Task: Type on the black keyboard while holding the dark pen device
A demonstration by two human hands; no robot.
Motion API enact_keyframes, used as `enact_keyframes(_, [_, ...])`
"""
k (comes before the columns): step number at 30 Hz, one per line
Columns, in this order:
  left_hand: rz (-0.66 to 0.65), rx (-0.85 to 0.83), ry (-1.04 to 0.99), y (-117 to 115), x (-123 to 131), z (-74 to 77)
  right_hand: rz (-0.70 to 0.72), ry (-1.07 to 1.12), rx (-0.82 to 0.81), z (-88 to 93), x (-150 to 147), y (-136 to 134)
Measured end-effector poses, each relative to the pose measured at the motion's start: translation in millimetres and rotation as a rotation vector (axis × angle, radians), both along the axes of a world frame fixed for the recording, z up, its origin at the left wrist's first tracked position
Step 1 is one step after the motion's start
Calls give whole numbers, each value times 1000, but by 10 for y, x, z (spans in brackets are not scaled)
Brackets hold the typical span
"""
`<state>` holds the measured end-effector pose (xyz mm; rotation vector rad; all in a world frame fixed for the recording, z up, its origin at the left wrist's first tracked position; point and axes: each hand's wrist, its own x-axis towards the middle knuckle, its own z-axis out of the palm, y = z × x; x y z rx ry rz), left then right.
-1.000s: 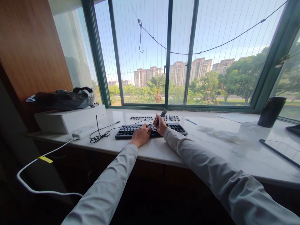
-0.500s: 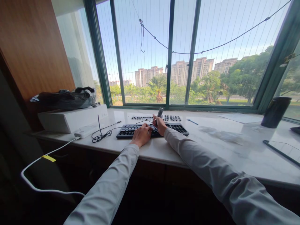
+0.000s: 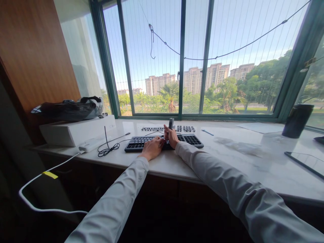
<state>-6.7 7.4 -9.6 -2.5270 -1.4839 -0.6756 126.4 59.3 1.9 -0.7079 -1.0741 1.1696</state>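
A black keyboard (image 3: 188, 140) lies on the white marble sill (image 3: 227, 162) in front of the window. My left hand (image 3: 151, 149) rests on its middle keys with fingers curled down. My right hand (image 3: 172, 136) is closed around a small dark grey tool (image 3: 171, 123) that stands upright, its lower end on the keyboard beside my left fingers. Behind the keyboard, rows of loose keycaps (image 3: 186, 128) lie on the sill.
A white box (image 3: 76, 130) with a black bag (image 3: 68, 108) on it stands at the left, with a white adapter (image 3: 87, 146) and coiled black cable (image 3: 107, 149). A blue pen (image 3: 207, 132), a dark cup (image 3: 296, 119), papers and a tablet (image 3: 303, 163) lie to the right.
My right hand has turned the grey tool from a rightward tilt to upright and lowered it toward the keys. My left hand stayed on the keyboard.
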Motion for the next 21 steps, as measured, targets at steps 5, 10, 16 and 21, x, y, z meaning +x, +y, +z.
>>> enact_keyframes(5, [11,-11,-51,26,4,22,-14,-30,94,-13,-7,-21])
enact_keyframes(10, [32,-79,-131,98,54,61,-13,-16,120,-29,-6,-33])
enact_keyframes(16, [57,-72,-204,154,93,31,-24,46,94,-26,-1,-33])
enact_keyframes(21, [51,-55,-187,134,87,10,-37,39,108,-11,-19,-88])
